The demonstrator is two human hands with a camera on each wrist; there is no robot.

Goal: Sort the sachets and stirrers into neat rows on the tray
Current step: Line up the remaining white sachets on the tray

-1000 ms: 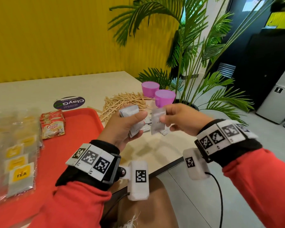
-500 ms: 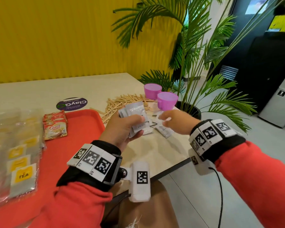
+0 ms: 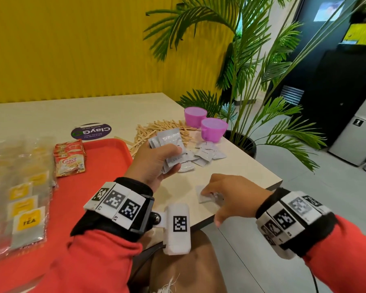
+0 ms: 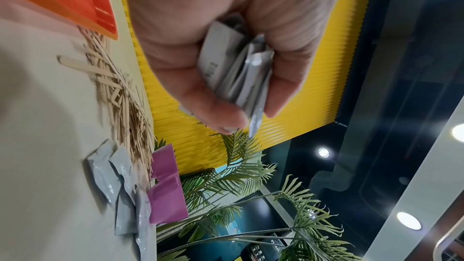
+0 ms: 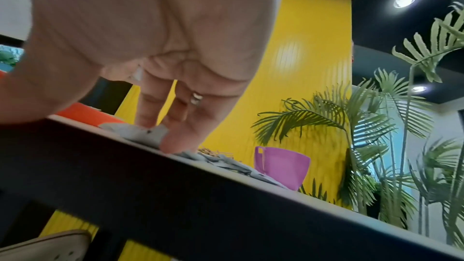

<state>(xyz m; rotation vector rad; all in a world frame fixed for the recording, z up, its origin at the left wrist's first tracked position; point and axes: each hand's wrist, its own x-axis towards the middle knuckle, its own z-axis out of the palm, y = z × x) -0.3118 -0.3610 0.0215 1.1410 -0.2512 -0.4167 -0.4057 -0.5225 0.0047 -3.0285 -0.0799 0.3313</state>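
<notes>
Silvery foil is filling the left hand, which is gripping a fanned bundle of small grey foil sachets above the beige table just right of the flat red plastic tray. In the head view, the right hand has dropped from beside that bundle a second ago to the table's near edge, well right of the tray, where its fingertips are pressing on a single grey sachet lying flat. I judge this as fetching a stray piece to add to the bundle, so none of the grey ones is reaching the tray yet. More loose grey sachets and a heap of pale wooden stirrers are waiting beyond the tray's far right corner; yellow-labelled tea bags and red creamer packets are already lying in rows on the tray.

In the left wrist view, thumb and fingers are clamping the bundle, its long axis running out past the fingertips, edges splayed.

In the right wrist view, the straight fingers are bearing down on the single sachet; its long axis is unclear.
</notes>
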